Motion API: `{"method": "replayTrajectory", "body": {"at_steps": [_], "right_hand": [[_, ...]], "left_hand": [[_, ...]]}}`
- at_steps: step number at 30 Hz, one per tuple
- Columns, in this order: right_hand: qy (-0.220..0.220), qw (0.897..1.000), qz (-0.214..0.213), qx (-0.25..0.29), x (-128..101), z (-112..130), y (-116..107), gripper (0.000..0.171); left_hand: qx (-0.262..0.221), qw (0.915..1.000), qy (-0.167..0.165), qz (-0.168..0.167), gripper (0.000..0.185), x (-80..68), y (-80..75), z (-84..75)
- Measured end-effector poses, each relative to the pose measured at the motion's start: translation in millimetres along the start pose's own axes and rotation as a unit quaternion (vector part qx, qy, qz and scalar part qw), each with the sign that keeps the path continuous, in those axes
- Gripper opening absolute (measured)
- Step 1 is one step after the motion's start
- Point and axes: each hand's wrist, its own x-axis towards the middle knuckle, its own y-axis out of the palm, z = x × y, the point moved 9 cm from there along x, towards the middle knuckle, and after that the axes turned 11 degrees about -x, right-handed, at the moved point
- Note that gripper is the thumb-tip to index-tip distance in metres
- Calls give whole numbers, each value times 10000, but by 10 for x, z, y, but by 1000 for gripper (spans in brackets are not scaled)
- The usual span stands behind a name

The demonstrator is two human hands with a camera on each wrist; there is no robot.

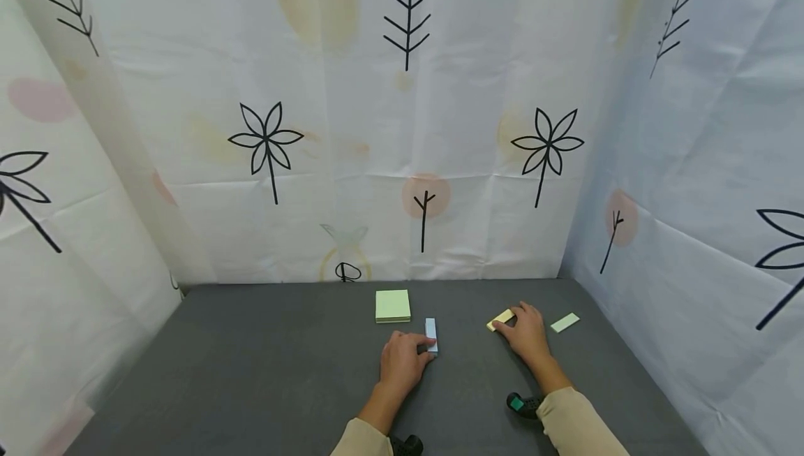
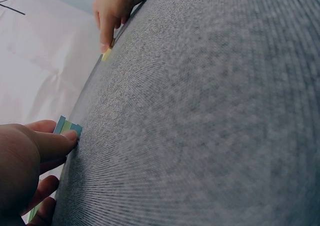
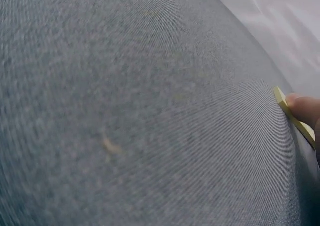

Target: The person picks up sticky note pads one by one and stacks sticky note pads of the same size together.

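On the grey table [image 1: 264,365], a blue note pad [image 1: 430,335] is pinched at its near end by left hand [image 1: 402,364] fingers; a yellow pad [image 1: 501,319] is pressed by right hand [image 1: 526,334] fingers. A green pad [image 1: 392,305] lies behind.

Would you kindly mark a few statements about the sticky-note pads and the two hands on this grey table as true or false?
1. The left hand touches the blue pad. True.
2. The right hand rests on the yellow pad. True.
3. The square green pad is held in the left hand. False: it lies free on the grey table, beyond that hand.
4. The narrow pale green pad lies left of the blue pad. False: it lies to the right of the right hand.
5. Both sleeves are beige. True.
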Motion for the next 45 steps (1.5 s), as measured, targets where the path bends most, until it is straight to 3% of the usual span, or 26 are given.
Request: {"method": "replayTrajectory", "body": {"at_steps": [11,20,28,45], "right_hand": [[228,9976,-183,635,28,44,34,57],[-172,9927,-540,1062,36,238,-38,43],[-196,9887,-297,1454,31,382,8,39],[194,9603,-129,2780,23,935,235,38]], "left_hand": [[19,10000,-46,58,24,1,5,17],[16,10000,-45,52,24,2,1,5],[-13,10000,-71,59,24,-6,12,13],[30,9997,-225,19,23,4,6,12]]}}
